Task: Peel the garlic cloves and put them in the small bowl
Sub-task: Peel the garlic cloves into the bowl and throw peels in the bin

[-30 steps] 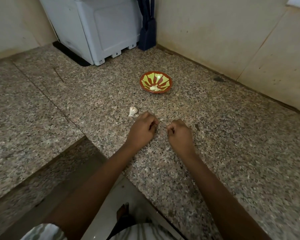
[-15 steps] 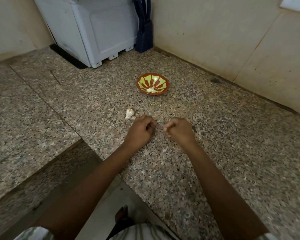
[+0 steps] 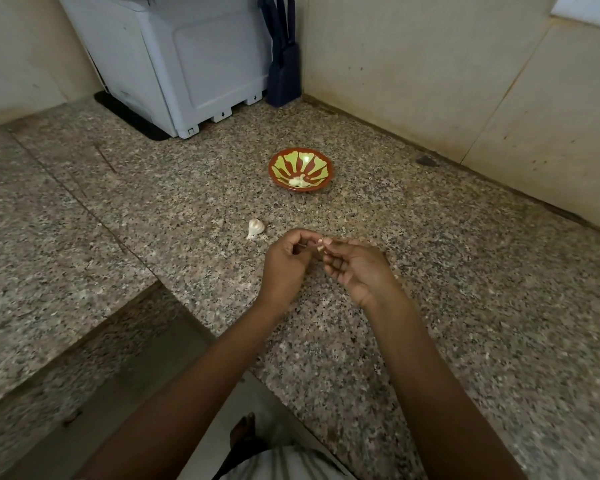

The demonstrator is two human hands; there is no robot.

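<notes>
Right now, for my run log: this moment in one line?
hands: left hand and right hand pinch garlic clove | small bowl: peeled cloves inside | counter: another garlic piece

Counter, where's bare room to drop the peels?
Bare granite right of the small bowl out to the wall, and left of the loose garlic toward the white appliance. Tight spot: left hand and right hand pinch a clove beside that garlic.

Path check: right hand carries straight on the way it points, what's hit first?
Likely the left hand, meeting the right hand at the clove both pinch. Beyond, the garlic piece on the counter; depth unclear.
</notes>
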